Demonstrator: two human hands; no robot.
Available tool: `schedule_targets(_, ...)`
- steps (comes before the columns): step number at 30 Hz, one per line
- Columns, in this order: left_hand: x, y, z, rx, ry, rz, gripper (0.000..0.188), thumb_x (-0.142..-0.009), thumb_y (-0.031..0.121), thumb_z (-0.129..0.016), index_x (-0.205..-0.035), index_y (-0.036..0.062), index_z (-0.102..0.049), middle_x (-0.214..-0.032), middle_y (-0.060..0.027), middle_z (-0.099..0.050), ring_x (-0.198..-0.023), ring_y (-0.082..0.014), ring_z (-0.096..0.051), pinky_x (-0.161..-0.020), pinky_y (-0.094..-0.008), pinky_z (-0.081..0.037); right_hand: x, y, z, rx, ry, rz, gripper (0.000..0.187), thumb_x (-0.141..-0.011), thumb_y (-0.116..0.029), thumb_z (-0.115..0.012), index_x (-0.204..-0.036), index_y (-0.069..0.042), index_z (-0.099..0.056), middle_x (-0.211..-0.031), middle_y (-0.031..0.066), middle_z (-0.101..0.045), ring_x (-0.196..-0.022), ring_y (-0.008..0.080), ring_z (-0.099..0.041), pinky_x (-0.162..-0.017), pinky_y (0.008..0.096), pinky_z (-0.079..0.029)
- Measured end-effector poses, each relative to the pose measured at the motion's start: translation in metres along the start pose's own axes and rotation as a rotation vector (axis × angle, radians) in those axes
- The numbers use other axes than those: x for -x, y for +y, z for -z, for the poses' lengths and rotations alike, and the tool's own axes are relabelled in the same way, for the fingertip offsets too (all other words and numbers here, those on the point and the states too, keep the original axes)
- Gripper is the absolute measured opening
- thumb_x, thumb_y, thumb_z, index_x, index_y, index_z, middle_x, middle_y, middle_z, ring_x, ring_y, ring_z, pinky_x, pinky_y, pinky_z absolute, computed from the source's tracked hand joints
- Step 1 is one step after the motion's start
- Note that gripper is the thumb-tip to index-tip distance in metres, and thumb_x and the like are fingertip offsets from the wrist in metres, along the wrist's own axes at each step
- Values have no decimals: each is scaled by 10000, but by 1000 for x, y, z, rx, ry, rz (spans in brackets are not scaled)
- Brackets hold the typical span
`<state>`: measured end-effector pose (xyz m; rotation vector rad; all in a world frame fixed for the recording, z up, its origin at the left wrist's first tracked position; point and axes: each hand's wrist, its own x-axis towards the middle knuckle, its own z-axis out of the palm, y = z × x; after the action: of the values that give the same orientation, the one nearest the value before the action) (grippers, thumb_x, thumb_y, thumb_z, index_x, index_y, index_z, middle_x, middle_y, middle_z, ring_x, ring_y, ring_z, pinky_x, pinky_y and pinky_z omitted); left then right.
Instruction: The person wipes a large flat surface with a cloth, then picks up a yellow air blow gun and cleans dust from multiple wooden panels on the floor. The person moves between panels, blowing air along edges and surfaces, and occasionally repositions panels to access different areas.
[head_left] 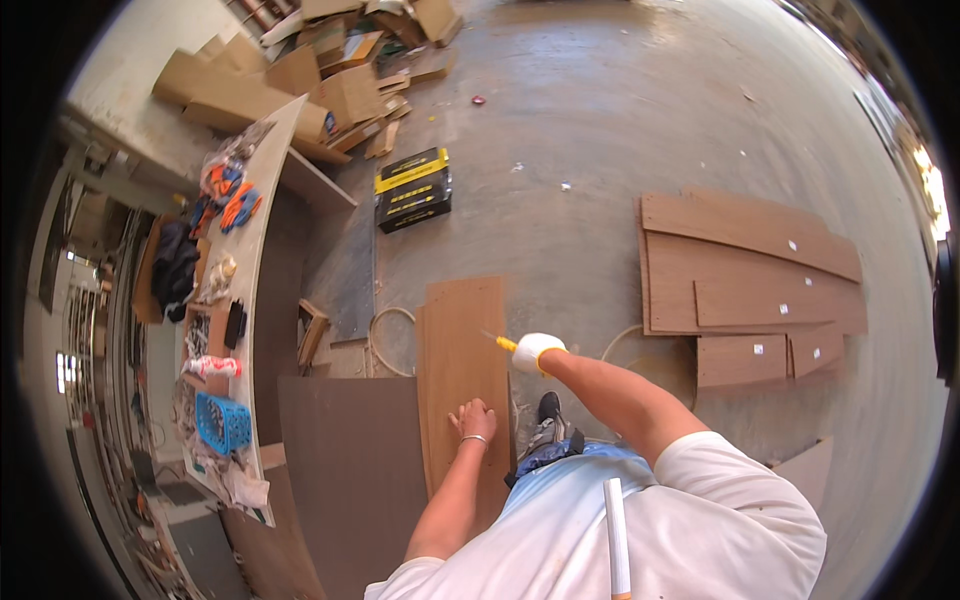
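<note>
My left hand point(474, 420), bare with a band at the wrist, rests on a brown wood-grain board point(462, 340), its fingers partly spread. The board lies lengthwise ahead of me on top of another panel, whose edge shows along its left side. Just off the board's right edge, my right hand point(538, 352) wears a white glove with a yellow cuff. It is closed around a yellow-handled tool point(506, 343) with a thin tip that points left over the board. Whether the tip is a blade or a shaft is too small to tell.
A dark brown panel point(350, 450) lies left of the board. Stacked wood-grain boards point(750, 265) lie at right. A workbench point(262, 225) on the left carries gloves and a blue basket point(222, 422). Farther off are a black-and-yellow box point(413, 190) and piled cardboard point(350, 95).
</note>
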<state>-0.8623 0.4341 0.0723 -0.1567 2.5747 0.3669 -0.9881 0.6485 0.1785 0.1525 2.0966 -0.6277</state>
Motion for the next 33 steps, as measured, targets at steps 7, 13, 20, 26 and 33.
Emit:
schedule_targets(7,-15,46,-24,-166,253,-315,792,-754,225,-717,-1449,89,-360,-1526,-209,-279,-1417,-379,-253,-1161,-516,-208,50,152,-69,119,-19,111,325,-781,-264,-605,-998,-58,-732,-940,175,-714,-830,329,-695,-721,428,-536)
schedule_targets(13,-11,92,-48,-332,149,-227,728,-794,195,-644,-1460,100,-367,-1580,-167,-209,-1471,-356,-131,-1163,-560,-169,117,291,-101,-82,119,-19,303,-778,-244,-603,-971,-56,-740,-952,192,-705,-864,344,-687,-745,424,-535)
schedule_targets(20,10,174,-142,-268,-317,-326,485,-789,203,-628,-1255,70,-617,-1356,-203,-540,-1255,-350,-515,-1064,-385,-409,215,448,-173,-536,243,-318,328,-784,-197,-545,-995,-21,-724,-978,228,-692,-901,369,-683,-789,429,-529)
schedule_targets(26,36,286,-188,-215,-316,-627,409,-784,209,-624,-1163,67,-679,-1217,-222,-625,-1160,-354,-588,-1024,-395,-444,293,553,-274,-1252,598,-912,259,-783,-183,-575,-927,0,-690,-759,169,-661,-605,268,-661,-501,392,-494)
schedule_targets(33,-23,375,-149,-245,-323,-628,304,-787,202,-618,-1026,51,-729,-1050,-206,-692,-1005,-339,-665,-922,-386,-510,323,606,-367,-2185,686,-1000,118,-830,-136,-570,-782,-44,-513,-629,102,-516,-414,191,-452,-339,323,-325)
